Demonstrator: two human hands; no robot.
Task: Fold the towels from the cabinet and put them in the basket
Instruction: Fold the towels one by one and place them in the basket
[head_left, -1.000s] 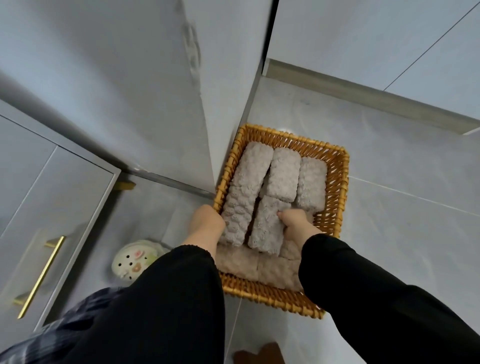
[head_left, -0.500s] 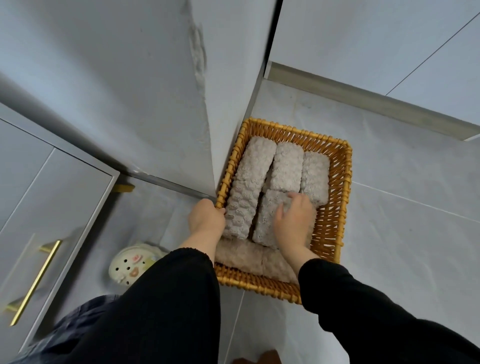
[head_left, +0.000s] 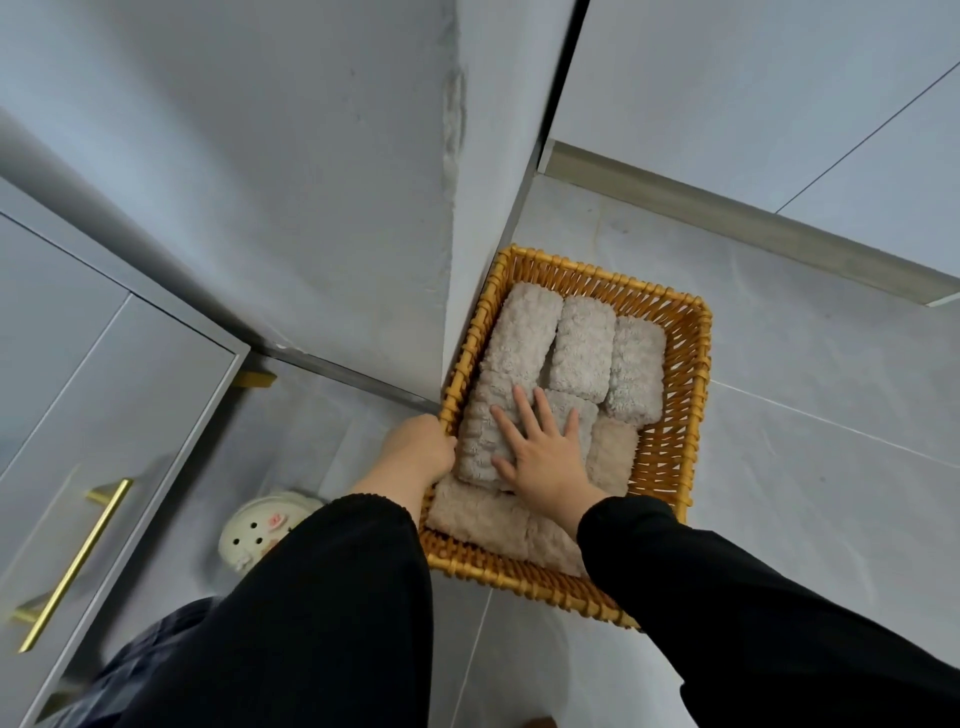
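Your left hand (head_left: 421, 449) grips the basket (head_left: 693, 415) by its left rim; just right of that grip your right hand (head_left: 545, 460) lies flat, fingers spread, on the grey towels (head_left: 582, 345); beyond your palm more of them lie side by side; nearer you than the grip, beige towels (head_left: 478, 514) line the wall; well left of the grip stands the cabinet (head_left: 130, 415) with its gold handle (head_left: 78, 561).

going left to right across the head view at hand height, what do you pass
gold cabinet handle → cream perforated object → left hand gripping the left rim of the basket → right hand flat on the grey towels → beige towel → basket's right wall → floor tile
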